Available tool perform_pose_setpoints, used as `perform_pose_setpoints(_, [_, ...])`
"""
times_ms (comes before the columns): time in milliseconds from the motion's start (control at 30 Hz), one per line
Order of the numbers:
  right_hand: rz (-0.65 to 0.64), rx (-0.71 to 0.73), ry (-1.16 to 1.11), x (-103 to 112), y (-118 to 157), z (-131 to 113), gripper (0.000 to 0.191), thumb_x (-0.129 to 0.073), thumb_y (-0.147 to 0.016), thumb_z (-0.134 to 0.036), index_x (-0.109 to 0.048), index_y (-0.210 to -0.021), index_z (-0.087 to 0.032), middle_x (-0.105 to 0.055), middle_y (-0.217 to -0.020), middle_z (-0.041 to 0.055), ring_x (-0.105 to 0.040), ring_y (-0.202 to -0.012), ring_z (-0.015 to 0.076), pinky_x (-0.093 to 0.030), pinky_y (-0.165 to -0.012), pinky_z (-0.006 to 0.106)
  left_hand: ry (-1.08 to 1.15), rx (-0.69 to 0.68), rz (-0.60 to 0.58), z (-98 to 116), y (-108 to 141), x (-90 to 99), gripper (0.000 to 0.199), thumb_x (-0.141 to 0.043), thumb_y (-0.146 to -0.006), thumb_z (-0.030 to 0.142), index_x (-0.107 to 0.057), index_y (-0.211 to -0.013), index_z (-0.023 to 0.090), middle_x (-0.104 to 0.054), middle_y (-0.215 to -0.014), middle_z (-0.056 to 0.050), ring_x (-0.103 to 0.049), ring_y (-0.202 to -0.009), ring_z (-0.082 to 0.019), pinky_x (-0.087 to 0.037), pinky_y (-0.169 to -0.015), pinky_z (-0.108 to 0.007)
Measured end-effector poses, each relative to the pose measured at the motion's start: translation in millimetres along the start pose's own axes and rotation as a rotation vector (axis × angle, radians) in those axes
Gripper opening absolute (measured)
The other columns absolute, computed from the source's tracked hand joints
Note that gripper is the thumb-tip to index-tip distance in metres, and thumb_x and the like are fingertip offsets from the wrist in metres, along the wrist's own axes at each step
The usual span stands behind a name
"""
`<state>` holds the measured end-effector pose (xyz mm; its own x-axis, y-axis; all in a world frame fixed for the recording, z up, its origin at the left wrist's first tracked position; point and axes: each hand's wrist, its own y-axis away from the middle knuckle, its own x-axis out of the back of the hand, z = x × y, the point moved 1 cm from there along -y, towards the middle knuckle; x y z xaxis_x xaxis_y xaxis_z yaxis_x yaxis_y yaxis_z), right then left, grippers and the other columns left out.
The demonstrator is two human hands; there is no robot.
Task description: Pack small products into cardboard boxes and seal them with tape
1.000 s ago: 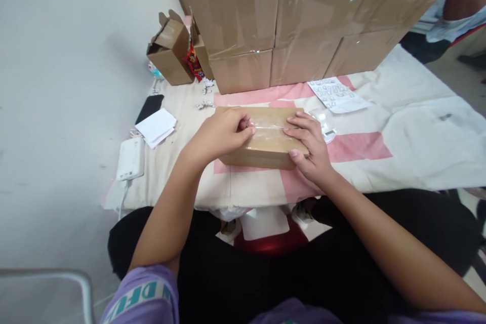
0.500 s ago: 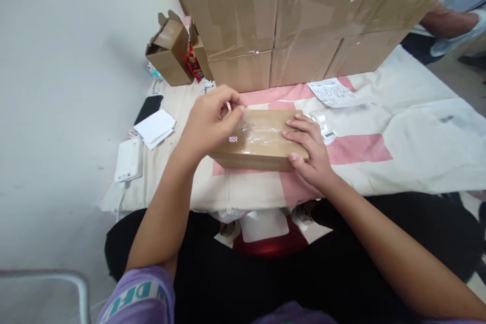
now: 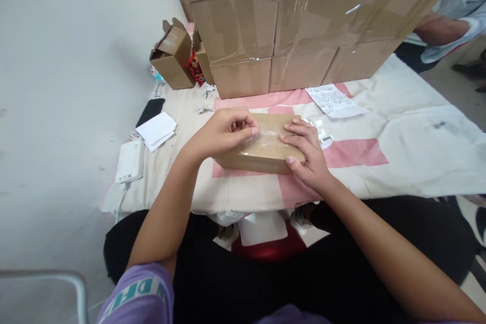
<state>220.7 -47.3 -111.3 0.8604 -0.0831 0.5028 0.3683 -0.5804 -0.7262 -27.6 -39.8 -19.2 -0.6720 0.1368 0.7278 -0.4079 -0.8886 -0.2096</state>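
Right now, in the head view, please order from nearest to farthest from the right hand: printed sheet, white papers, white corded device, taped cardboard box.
From the right hand:
1. Taped cardboard box: under its fingers.
2. Printed sheet: beyond, slightly right.
3. White papers: off to the left.
4. White corded device: farther left, lower in the picture.

Bright, diffuse light glares white on clear, glossy plastic film point(image 3: 353, 9) beyond the bare fingers point(image 3: 295, 140) and leaves a faint shadow on the flat pale-grey wall point(image 3: 76, 86) to their left, fine detail slightly soft.

Brown cardboard box point(image 3: 264, 151), closed, shiny clear tape point(image 3: 270, 134) along top, lying flat on pink-and-cream tablecloth point(image 3: 258, 195).
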Motion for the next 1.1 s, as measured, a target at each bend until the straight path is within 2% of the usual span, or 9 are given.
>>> perform_pose_setpoints(133, [-0.057,0.005,-0.059,3,0,0,0.034,-0.056,-0.096,-0.048,-0.066,-0.123,-0.031,-0.061,-0.134,0.0095,-0.047,-0.14,0.0358,-0.036,-0.119,0.065,0.161,0.041,-0.125,11,8,17.5,0.023,-0.063,-0.091,0.041,-0.065,-0.082,0.019,-0.065,-0.079,-0.002,-0.054,-0.067,-0.013,-0.043,-0.065,-0.028])
perform_pose_setpoints(267, [-0.097,-0.02,-0.084,5,1,-2,0.035,-0.057,-0.095,-0.049,-0.066,-0.124,-0.031,-0.059,-0.137,0.0092,-0.045,-0.142,0.0358,-0.035,-0.12,0.065,0.184,0.098,-0.213,21,11,17.3,0.025,-0.06,-0.092,0.042,-0.062,-0.081,0.02,-0.062,-0.077,-0.002,-0.053,-0.065,-0.014,-0.044,-0.064,-0.029])
perform_pose_setpoints(500, [-0.084,0.053,-0.064,4,4,-5,0.035,-0.058,-0.096,-0.046,-0.064,-0.126,-0.03,-0.059,-0.135,0.0094,-0.045,-0.141,0.0356,-0.037,-0.119,0.064,-0.191,0.049,-0.183,15,8,1.5,0.022,-0.065,-0.087,0.04,-0.067,-0.097,0.02,-0.066,-0.097,-0.004,-0.061,-0.086,-0.019,-0.047,-0.078,-0.032])
perform_pose_setpoints(567, [-0.079,0.08,-0.062,4,4,-6,0.035,-0.059,-0.096,-0.044,-0.063,-0.128,-0.03,-0.059,-0.135,0.0098,-0.045,-0.14,0.0355,-0.038,-0.118,0.064,-0.262,0.038,-0.125,12,8,0.7,0.032,-0.066,-0.087,0.042,-0.066,-0.111,0.022,-0.064,-0.117,-0.008,-0.061,-0.106,-0.026,-0.048,-0.091,-0.037])
perform_pose_setpoints(667, [-0.1,0.079,-0.073,4,5,-7,0.036,-0.059,-0.095,-0.045,-0.063,-0.128,-0.03,-0.059,-0.135,0.0097,-0.045,-0.139,0.0361,-0.037,-0.118,0.065,-0.399,0.104,0.144,8,6,3.6,0.055,-0.069,-0.087,0.043,-0.053,-0.137,0.026,-0.054,-0.142,-0.012,-0.047,-0.135,-0.037,-0.04,-0.109,-0.048])
perform_pose_setpoints(767, [-0.107,0.061,-0.095,4,5,-8,0.036,-0.057,-0.096,-0.046,-0.064,-0.127,-0.03,-0.059,-0.136,0.0094,-0.045,-0.14,0.0356,-0.037,-0.119,0.065,-0.435,0.177,0.275,3,7,6.5,0.061,-0.063,-0.091,0.046,-0.046,-0.146,0.027,-0.05,-0.15,-0.013,-0.045,-0.139,-0.037,-0.037,-0.113,-0.05])
perform_pose_setpoints(833, [-0.114,0.051,-0.098,3,6,-8,0.036,-0.057,-0.097,-0.047,-0.064,-0.127,-0.031,-0.059,-0.136,0.0092,-0.045,-0.141,0.0351,-0.036,-0.119,0.065,-0.398,0.178,0.181,1,7,6.9,0.065,-0.063,-0.09,0.051,-0.046,-0.147,0.026,-0.052,-0.15,-0.012,-0.052,-0.134,-0.034,-0.041,-0.111,-0.047])
perform_pose_setpoints(967, [-0.138,0.047,-0.107,3,7,-9,0.036,-0.058,-0.097,-0.046,-0.064,-0.129,-0.03,-0.059,-0.139,0.0103,-0.044,-0.143,0.035,-0.037,-0.119,0.065,-0.323,0.208,-0.187,1,8,4.4,0.059,-0.065,-0.085,0.062,-0.062,-0.132,0.027,-0.068,-0.134,-0.006,-0.064,-0.117,-0.032,-0.047,-0.097,-0.039])
perform_pose_setpoints(1100, [-0.258,0.053,-0.104,16,0,-15,0.041,-0.057,-0.098,-0.047,-0.063,-0.135,-0.029,-0.059,-0.143,0.0108,-0.041,-0.148,0.034,-0.036,-0.121,0.062,-0.325,0.248,-0.171,-1,4,1.0,0.043,-0.054,-0.093,0.062,-0.07,-0.117,0.03,-0.075,-0.12,-0.002,-0.067,-0.108,-0.028,-0.047,-0.091,-0.036])
